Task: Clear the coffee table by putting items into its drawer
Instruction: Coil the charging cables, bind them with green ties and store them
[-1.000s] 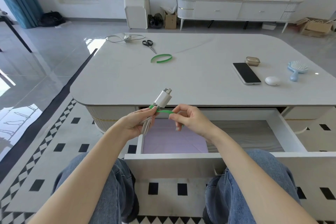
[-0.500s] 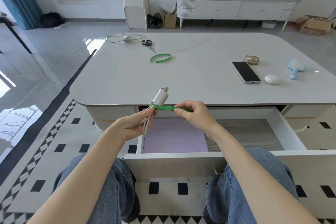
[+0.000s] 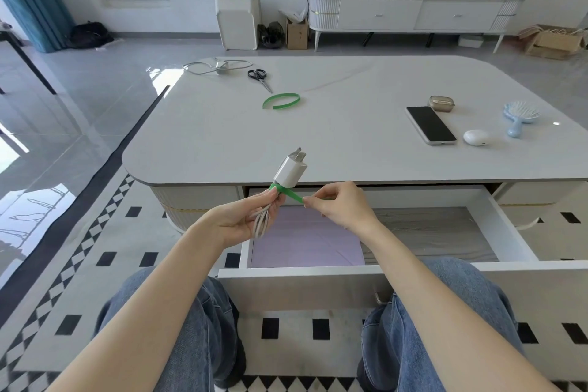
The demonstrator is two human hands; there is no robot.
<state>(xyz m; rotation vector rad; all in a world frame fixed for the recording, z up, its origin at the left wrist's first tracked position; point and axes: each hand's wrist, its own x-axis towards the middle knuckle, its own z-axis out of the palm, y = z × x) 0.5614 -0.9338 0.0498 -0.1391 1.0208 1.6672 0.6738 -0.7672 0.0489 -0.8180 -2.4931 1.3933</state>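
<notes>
Head view: left hand [image 3: 237,223] grips charger [image 3: 290,171]; right hand [image 3: 342,205] pinches green strap [image 3: 288,194].

A person seated at a white bench [image 3: 350,149] grips a bundled white cable [image 3: 262,219] and its charger plug [image 3: 290,171] in the left hand [image 3: 245,222], while the right hand [image 3: 342,204] pinches the end of a green strap [image 3: 288,194] wrapped around the bundle, above the open drawer [image 3: 429,232]. On the bench lie scissors [image 3: 259,77], a second green strap [image 3: 281,100], a phone [image 3: 430,125], a blue hairbrush [image 3: 519,115] and another cable [image 3: 216,66].
</notes>
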